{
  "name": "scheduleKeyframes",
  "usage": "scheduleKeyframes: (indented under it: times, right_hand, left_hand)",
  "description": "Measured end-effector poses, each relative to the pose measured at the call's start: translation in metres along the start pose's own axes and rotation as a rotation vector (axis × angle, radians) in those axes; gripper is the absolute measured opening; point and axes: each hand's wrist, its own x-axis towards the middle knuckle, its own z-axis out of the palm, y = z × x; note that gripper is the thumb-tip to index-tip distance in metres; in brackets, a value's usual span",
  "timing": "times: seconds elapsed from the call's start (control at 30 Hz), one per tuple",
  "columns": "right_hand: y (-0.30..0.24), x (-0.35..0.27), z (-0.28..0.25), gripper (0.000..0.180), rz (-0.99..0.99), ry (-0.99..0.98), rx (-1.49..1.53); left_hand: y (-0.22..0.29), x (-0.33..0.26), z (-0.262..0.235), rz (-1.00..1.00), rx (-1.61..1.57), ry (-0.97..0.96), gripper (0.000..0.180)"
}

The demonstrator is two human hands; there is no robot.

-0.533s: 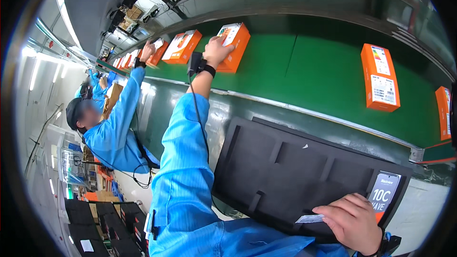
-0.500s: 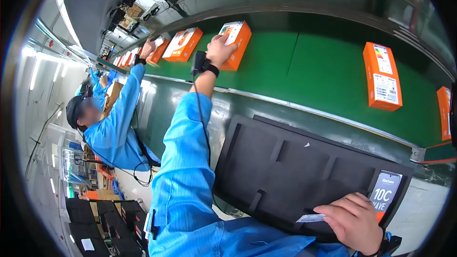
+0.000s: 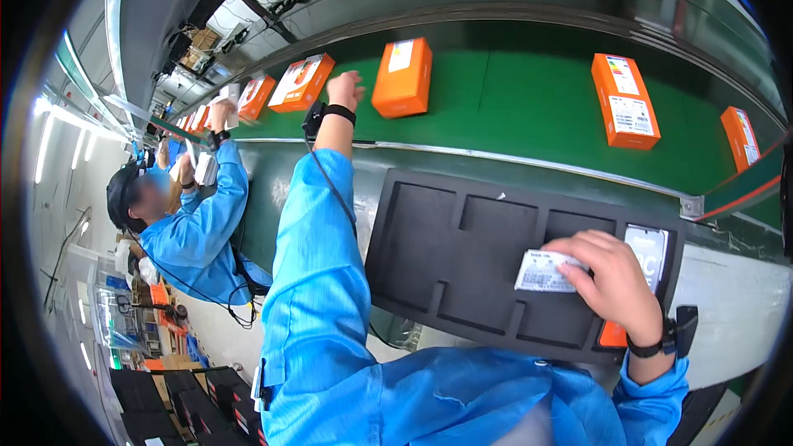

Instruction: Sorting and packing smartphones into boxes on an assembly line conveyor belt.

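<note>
Two grips out, only one visibly loaded. Right grip point(image 3: 610, 271): narrow pinch, thumb in front, fingers behind, on a white printed label piece point(image 3: 541, 271); can't tell if it's one sheet or a stack. Free end sticks out left of that grip, above the black tray point(image 3: 417, 223). We'd keep the pinch at one end, light enough not to crease the print, clear of the tray's ribs.

Left grip point(image 3: 345, 91): half-curled, nothing visible in it, but the palm side is hidden, so we can't tell for sure. It hovers over the green belt point(image 3: 529, 83), just beside the near orange box point(image 3: 401, 87) on its right, apparently apart. For that box we'd square up on the sides, fingers off the white patch on top. Second orange box point(image 3: 299, 87) sits near on the left, so mind the knuckles. Black cable point(image 3: 334, 190) trails from the wrist; keep it slack and off the boxes.

Right of the right grip, partly behind it: grey-and-orange pack point(image 3: 652, 252) in the tray's end slot. We shouldn't lean on it. Tray lies on the table point(image 3: 368, 186), our side of the belt.

Farther: two labelled boxes point(image 3: 625, 103) beyond the right grip; co-worker's sleeve point(image 3: 194, 215) well left of the left grip. Leave elbow room.
</note>
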Motion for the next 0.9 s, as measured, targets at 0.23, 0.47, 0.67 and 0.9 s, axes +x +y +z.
scheduleKeyframes:
  times: [0.23, 0.47, 0.67, 0.9]
  right_hand:
    - [0.02, 0.004, 0.015, 0.031, 0.068, 0.245, 0.049]
    - [0.028, 0.018, 0.027, 0.047, 0.144, 0.487, 0.242]
    - [0.057, 0.021, 0.021, 0.048, 0.189, 0.622, 0.179]
    - [0.092, 0.011, -0.013, 0.04, 0.084, 0.863, 0.151]
  left_hand:
    - [0.028, -0.269, 0.127, 0.14, 0.369, -1.048, 0.034]
    - [-0.004, -0.267, 0.142, 0.344, 0.569, -0.763, 0.015]
    - [0.006, -0.088, 0.066, 0.252, 0.482, -0.311, 0.027]
    - [-0.003, -0.078, 0.088, 0.764, 0.636, -0.059, 0.042]
